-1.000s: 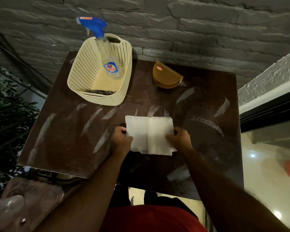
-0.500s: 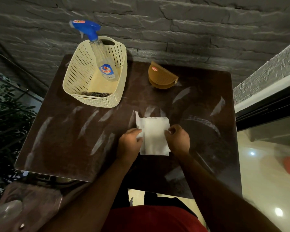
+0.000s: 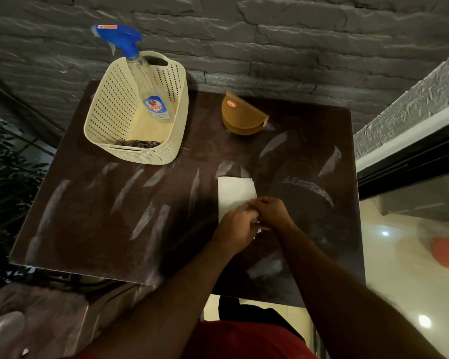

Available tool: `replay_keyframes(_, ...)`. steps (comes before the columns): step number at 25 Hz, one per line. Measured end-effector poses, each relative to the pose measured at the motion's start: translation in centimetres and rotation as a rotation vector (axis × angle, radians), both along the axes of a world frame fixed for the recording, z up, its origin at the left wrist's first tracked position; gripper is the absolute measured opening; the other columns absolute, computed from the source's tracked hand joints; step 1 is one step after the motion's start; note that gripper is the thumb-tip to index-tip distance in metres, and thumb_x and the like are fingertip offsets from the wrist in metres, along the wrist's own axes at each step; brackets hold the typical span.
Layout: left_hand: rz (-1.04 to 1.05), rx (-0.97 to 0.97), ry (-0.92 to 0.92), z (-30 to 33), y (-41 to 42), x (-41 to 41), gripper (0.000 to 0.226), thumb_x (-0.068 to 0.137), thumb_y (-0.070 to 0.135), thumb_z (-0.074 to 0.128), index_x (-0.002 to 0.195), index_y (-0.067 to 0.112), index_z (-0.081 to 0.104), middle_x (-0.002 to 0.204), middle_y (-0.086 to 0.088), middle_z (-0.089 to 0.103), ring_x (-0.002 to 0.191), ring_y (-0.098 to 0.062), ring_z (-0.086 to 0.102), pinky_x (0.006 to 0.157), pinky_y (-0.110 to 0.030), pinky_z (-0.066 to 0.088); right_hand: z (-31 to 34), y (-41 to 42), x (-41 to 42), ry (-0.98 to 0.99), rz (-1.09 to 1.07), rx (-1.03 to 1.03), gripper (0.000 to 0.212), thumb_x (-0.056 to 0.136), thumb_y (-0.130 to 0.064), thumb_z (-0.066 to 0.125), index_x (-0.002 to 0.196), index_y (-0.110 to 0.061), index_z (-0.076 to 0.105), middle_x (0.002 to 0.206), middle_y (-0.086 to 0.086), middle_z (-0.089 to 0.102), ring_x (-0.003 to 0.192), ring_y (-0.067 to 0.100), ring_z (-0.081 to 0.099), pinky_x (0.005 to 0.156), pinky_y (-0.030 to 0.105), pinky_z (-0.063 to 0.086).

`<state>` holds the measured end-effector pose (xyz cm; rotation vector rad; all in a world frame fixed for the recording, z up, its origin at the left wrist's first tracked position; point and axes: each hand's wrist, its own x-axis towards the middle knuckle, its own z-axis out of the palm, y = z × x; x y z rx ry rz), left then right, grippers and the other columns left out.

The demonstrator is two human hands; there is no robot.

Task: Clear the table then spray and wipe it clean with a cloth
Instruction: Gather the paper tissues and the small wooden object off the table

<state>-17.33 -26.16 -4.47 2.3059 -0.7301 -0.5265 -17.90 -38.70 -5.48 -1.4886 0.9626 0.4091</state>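
- The cloth is getting narrower by the moment: a second ago it was lying spread wide between the two hands, half a second ago it was folded to about half that, and now it is showing as one slim white strip running away from the knuckles.
- The left hand and the right hand are coming together over the near end of the cloth, where earlier they were holding opposite edges well apart.
- Both hands are looking curled, fingers bunched on the cloth's near edge; the grip reads as a pinch on each side, though the fingertips themselves are hidden under the knuckles.
- A small white corner is peeking out just below the hands, so the fold is not looking fully squared off yet.
- The spray bottle is standing tilted in the cream basket, far ahead and to the left of the hands, untouched.
- A brown holder is sitting straight ahead of the hands, near the wall, so by my reading the clearing is not quite finished.
- The bench is showing pale smears on both sides of the hands, left and right, so wiping is looking far from done.
- My call: the person is making a wiping pad, and that is setting up the wipe stage of the job.
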Motion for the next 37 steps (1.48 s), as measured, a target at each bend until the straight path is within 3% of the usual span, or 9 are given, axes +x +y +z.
replay_keyframes(3, 0.042, -0.039, -0.027, -0.1, 1.3, 0.0, 0.021, 0.090, 0.018, 0.054, 0.102, 0.012, 0.071, 0.110, -0.007, 0.068, 0.102, -0.022, 0.061, 0.092, -0.031, 0.048, -1.0, -1.1, -0.1, 0.069, 0.158, -0.159, 0.019, 0.086, -0.008, 0.064, 0.071, -0.019, 0.064, 0.077, 0.015, 0.070, 0.062, 0.026, 0.067, 0.066, 0.044, 0.061)
replay_keyframes(9, 0.645, 0.061, -0.016, -2.3, 4.6, 2.7, 0.019, 0.080, 0.011, 0.066, 0.099, 0.012, 0.071, 0.093, -0.010, 0.071, 0.086, -0.028, 0.066, 0.074, -0.028, 0.047, -0.4, -0.5, 0.0, -0.003, 0.273, -0.603, 0.007, 0.086, -0.027, 0.063, 0.081, -0.022, 0.064, 0.087, 0.003, 0.071, 0.081, 0.024, 0.067, 0.070, 0.035, 0.056)
replay_keyframes(17, 0.720, 0.251, 0.272, -3.1, 3.3, 2.8, 0.039, 0.077, 0.041, 0.073, 0.106, 0.015, 0.066, 0.106, -0.008, 0.069, 0.099, -0.027, 0.062, 0.072, -0.027, 0.042, -1.1, 1.9, -0.2, -0.024, 0.525, -0.715, 0.036, 0.081, -0.040, 0.072, 0.105, -0.016, 0.062, 0.103, 0.006, 0.071, 0.096, 0.027, 0.066, 0.074, 0.032, 0.050)
replay_keyframes(23, 0.662, 0.270, 0.425, -2.3, 2.3, 3.5, 0.032, 0.080, 0.041, 0.069, 0.097, 0.014, 0.065, 0.098, -0.005, 0.068, 0.081, -0.019, 0.059, 0.061, -0.028, 0.040, -1.5, 1.6, -0.3, 0.028, 0.480, -0.701, 0.034, 0.083, -0.035, 0.067, 0.112, -0.017, 0.062, 0.109, 0.007, 0.070, 0.101, 0.029, 0.066, 0.082, 0.036, 0.053)
replay_keyframes(26, 0.741, 0.041, 0.607, -1.6, 2.1, 4.1, 0.019, 0.080, 0.032, 0.067, 0.091, 0.016, 0.064, 0.096, -0.006, 0.067, 0.085, -0.021, 0.061, 0.064, -0.032, 0.048, -0.9, 1.6, -0.1, -0.017, 0.253, -0.658, 0.047, 0.080, -0.053, 0.067, 0.110, -0.019, 0.059, 0.100, 0.001, 0.068, 0.092, 0.022, 0.066, 0.074, 0.033, 0.054)
replay_keyframes(30, 0.818, -0.392, 0.896, 0.0, 2.7, 5.0, 0.024, 0.082, 0.024, 0.068, 0.105, 0.018, 0.065, 0.106, -0.007, 0.069, 0.098, -0.027, 0.066, 0.081, -0.045, 0.057, 1.4, 0.5, 1.7, -0.139, 0.050, 0.135, 0.051, 0.083, -0.047, 0.072, 0.117, -0.011, 0.059, 0.115, 0.009, 0.068, 0.093, 0.020, 0.069, 0.075, 0.029, 0.058)
replay_keyframes(32, 0.814, -0.483, 0.882, 0.1, 3.6, 5.4, 0.025, 0.081, 0.020, 0.070, 0.106, 0.018, 0.066, 0.107, -0.008, 0.071, 0.097, -0.028, 0.067, 0.084, -0.046, 0.056, 1.7, -0.1, 2.2, -0.169, 0.109, 0.422, 0.045, 0.085, -0.030, 0.073, 0.121, -0.005, 0.063, 0.115, 0.014, 0.071, 0.101, 0.030, 0.070, 0.088, 0.043, 0.058)
replay_keyframes(35, 0.791, -0.460, 0.856, -0.1, 5.3, 5.6, 0.023, 0.082, 0.011, 0.069, 0.104, 0.018, 0.068, 0.104, -0.006, 0.072, 0.095, -0.025, 0.068, 0.083, -0.042, 0.056, 1.3, -0.4, 3.7, -0.113, 0.246, 0.095, 0.046, 0.076, -0.017, 0.080, 0.117, -0.001, 0.068, 0.114, 0.018, 0.071, 0.104, 0.036, 0.068, 0.095, 0.053, 0.054)
replay_keyframes(37, 0.763, -0.399, 0.893, -0.4, 6.7, 5.1, 0.027, 0.079, 0.011, 0.072, 0.105, 0.019, 0.069, 0.104, -0.004, 0.073, 0.095, -0.023, 0.068, 0.082, -0.040, 0.056, 1.3, -0.2, 4.5, -0.094, 0.346, 0.010, 0.047, 0.072, -0.018, 0.083, 0.113, 0.000, 0.069, 0.107, 0.012, 0.072, 0.098, 0.029, 0.068, 0.083, 0.042, 0.059)
